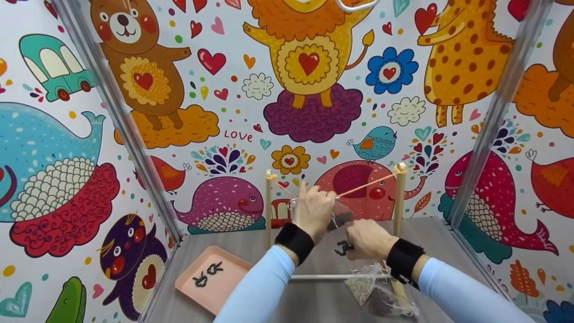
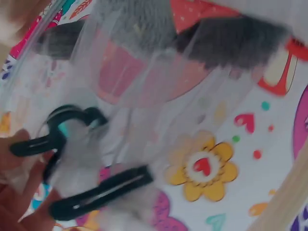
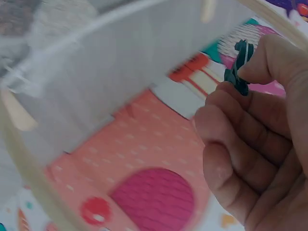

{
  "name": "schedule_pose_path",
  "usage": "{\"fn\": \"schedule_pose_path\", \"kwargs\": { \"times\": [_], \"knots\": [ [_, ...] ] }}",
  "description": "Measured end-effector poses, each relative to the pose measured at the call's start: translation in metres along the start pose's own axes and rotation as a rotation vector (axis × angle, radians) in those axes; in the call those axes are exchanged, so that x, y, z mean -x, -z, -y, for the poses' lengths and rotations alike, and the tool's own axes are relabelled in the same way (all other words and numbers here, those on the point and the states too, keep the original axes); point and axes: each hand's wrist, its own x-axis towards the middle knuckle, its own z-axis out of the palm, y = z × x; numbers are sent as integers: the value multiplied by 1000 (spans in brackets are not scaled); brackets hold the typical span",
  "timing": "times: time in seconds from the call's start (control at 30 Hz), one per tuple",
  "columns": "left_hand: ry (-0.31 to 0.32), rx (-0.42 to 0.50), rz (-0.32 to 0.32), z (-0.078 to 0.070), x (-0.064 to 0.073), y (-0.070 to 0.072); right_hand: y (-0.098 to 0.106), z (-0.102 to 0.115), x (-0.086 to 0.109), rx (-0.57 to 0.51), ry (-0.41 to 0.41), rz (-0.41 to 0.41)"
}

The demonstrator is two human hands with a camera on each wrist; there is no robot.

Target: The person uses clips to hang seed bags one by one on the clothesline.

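My right hand (image 1: 370,240) pinches a dark green clip (image 3: 239,67) between thumb and index finger, just below the string. My left hand (image 1: 315,208) is raised to the orange string (image 1: 367,184), its fingers curled around the top of a clear plastic bag. Below it a bag with dark filling (image 1: 341,219) hangs down. The left wrist view shows two dark green clips, one a long clip (image 2: 101,192) and one a curved clip (image 2: 62,130) beside my fingers. There too, a grey-filled bag (image 2: 134,24) hangs near a dark-filled one (image 2: 231,41).
The string spans two wooden posts (image 1: 399,206), joined low down by a white bar (image 1: 323,277). A pink tray (image 1: 210,251) with two dark green clips stands left. A bag of pale grains (image 1: 360,289) and a dark-filled bag (image 1: 382,301) lie near the right post.
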Motion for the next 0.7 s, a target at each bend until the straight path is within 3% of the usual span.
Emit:
{"fn": "schedule_pose_path", "kwargs": {
  "times": [0.1, 0.33, 0.47, 0.57, 0.7],
  "knots": [
    [77, 90, 104, 5, 1, -8, 23, 4, -9, 60, 46, -64],
    [107, 259, 128, 19, 7, -9, 81, 8, -21, 175, 175, -245],
    [132, 376, 183, 25, 4, -3, 115, 8, -25, 232, 151, -307],
    [151, 434, 206, 26, 3, -1, 131, 8, -32, 274, 98, -277],
    [146, 474, 201, 25, 4, -1, 134, 12, -44, 245, 89, -154]
  ]
}}
